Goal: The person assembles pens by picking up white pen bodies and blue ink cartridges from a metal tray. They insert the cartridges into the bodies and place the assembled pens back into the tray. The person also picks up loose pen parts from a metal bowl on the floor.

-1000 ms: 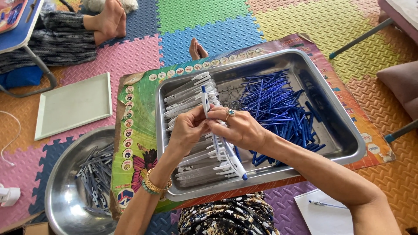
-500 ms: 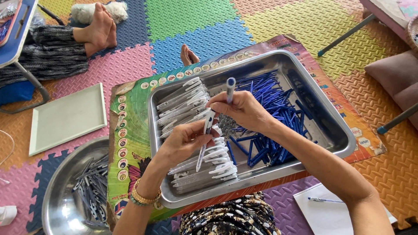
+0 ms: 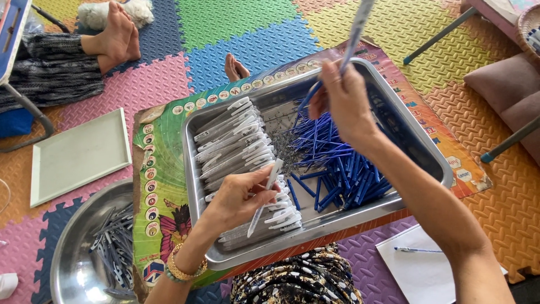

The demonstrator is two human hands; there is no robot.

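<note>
Bright foam puzzle mats [image 3: 242,22] cover the floor; a printed green board [image 3: 163,169] carries a steel tray [image 3: 416,146]. Left hand [image 3: 239,197] fingers are clamped on a white pen barrel [image 3: 264,191] above stacked white barrels [image 3: 233,138]. Right hand [image 3: 346,98] fingers pinch a pen [image 3: 357,28] above blue refills [image 3: 332,152].

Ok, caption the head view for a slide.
Left hand holds a white pen barrel, right hand lifts another above a steel tray.

Floor: interlocking foam mats [image 3: 242,22] in several colours. Cushion [image 3: 503,90] and table legs [image 3: 436,36] lie right of the hands.
</note>
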